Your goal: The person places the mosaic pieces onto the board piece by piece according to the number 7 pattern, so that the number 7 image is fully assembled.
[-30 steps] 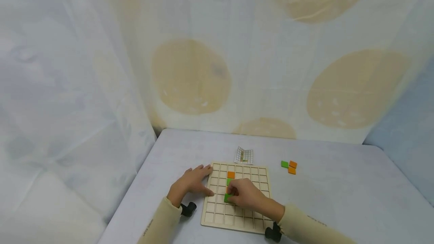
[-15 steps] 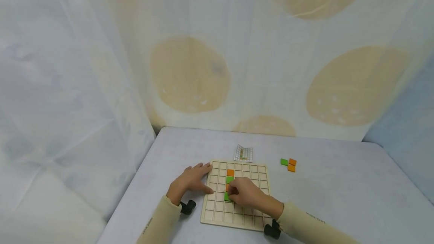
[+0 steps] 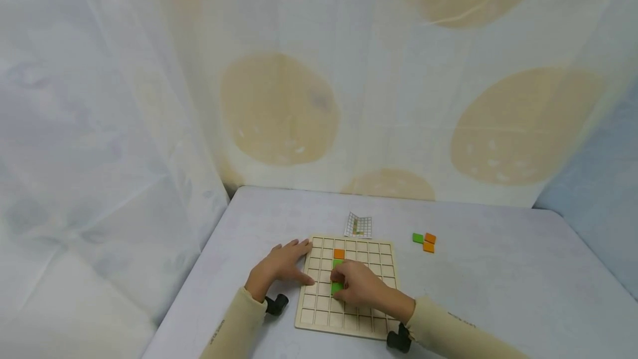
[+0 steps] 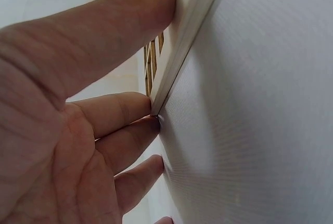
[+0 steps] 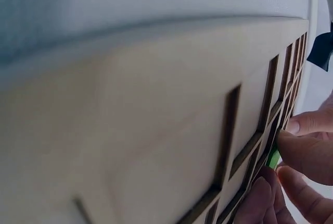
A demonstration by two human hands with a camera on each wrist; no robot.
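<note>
A wooden grid board (image 3: 371, 303) lies on the table. An orange tile (image 3: 339, 254) and a green tile (image 3: 337, 263) sit in its third column. My right hand (image 3: 344, 284) lies over the board's middle, and its curled fingertips pinch another green tile (image 3: 336, 287) down in a cell. The right wrist view shows that green tile (image 5: 273, 157) as a sliver between my fingers (image 5: 307, 153). My left hand (image 3: 286, 263) lies flat at the board's left edge, thumb on the frame. In the left wrist view its fingers (image 4: 122, 112) press against the board edge (image 4: 182, 52).
A small grid pattern card (image 3: 358, 225) lies just behind the board. One green tile (image 3: 417, 237) and two orange tiles (image 3: 429, 242) lie loose on the table to the right. A curtain hangs behind and to the left of the table.
My right hand has crept slightly up the column with the green tile and now hides the cell above it. The left hand has stayed put.
</note>
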